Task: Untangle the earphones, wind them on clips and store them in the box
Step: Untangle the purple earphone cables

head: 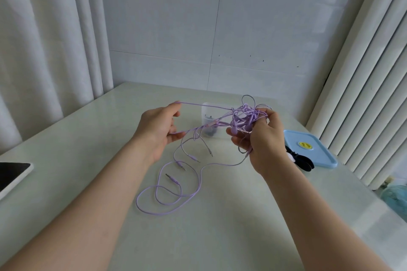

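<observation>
Clear box (206, 109) stands mid-frame on the table (220, 237), dark bits inside; a blue lid (308, 147) lies right, near the edge. Hands apart: left hand (157, 130) pinches a taut strand; right hand (263, 138) grips the tangled purple earphones (244, 116); loose loops trail lower centre.

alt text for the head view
The right hand grips a knot of purple earphones while the left hand holds one cord taut. Loose cords trail onto the table, with a clear box behind and a blue lid at right.
</observation>
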A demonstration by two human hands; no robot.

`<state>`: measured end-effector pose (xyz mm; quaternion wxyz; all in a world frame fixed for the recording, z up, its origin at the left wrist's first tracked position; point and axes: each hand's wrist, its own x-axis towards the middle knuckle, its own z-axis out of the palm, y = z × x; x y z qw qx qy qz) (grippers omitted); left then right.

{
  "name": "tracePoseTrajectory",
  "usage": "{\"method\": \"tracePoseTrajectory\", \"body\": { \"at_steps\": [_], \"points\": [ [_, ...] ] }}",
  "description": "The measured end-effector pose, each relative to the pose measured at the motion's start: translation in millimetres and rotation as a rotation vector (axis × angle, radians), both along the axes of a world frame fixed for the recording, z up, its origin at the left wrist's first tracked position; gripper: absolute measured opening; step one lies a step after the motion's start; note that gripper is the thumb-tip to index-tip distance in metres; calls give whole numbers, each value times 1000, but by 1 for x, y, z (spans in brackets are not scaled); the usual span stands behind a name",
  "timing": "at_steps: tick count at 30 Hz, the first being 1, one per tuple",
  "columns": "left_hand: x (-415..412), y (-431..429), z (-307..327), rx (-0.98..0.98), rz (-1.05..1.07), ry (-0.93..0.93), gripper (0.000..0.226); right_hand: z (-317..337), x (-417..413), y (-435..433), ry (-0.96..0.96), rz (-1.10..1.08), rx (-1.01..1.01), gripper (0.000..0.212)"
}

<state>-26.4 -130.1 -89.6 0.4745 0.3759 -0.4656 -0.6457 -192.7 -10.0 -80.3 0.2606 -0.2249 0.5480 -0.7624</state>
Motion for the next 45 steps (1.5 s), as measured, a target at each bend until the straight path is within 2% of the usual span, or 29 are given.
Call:
{"method": "tracePoseTrajectory", "body": {
  "at_steps": [4, 8, 13, 17, 22, 24, 27, 30, 33, 36, 39, 45],
  "points": [
    [1, -1, 1, -45, 45, 50, 11, 0, -1, -1, 0, -30, 21, 26],
    [5, 2, 2, -158, 76, -123, 12, -1, -1, -2, 81, -50, 69, 28],
    [3, 4, 0, -196, 59, -206, 13, -1, -2, -2, 128, -75, 131, 31],
    [4, 3, 5, 6, -21, 14, 6, -3, -3, -1, 152, -100, 161, 31],
    [10, 1, 7, 266, -43, 479, 16, -4, -4, -1, 148, -104, 189, 33],
    [10, 0, 6, 260, -29, 502, 20, -4, -4, 0, 144, -102, 199, 35],
    [8, -4, -1, 87, -18, 249, 28, -4, -3, -1, 161, -81, 205, 36],
    [8, -9, -16, -139, 86, -175, 46, -4, -2, -2, 198, -57, 203, 35],
    [12, -14, -25, -281, 274, -442, 37, -4, -1, -3, 227, -19, 207, 34],
    [15, -14, -25, -337, 372, -567, 28, -4, 0, -3, 258, 3, 214, 34],
    [16, -10, -23, -378, 363, -626, 23, -3, 0, -2, 273, -4, 201, 33],
    [8, 8, -17, -594, 74, -764, 16, -4, 3, -2, 319, 40, 220, 31]
  ]
}}
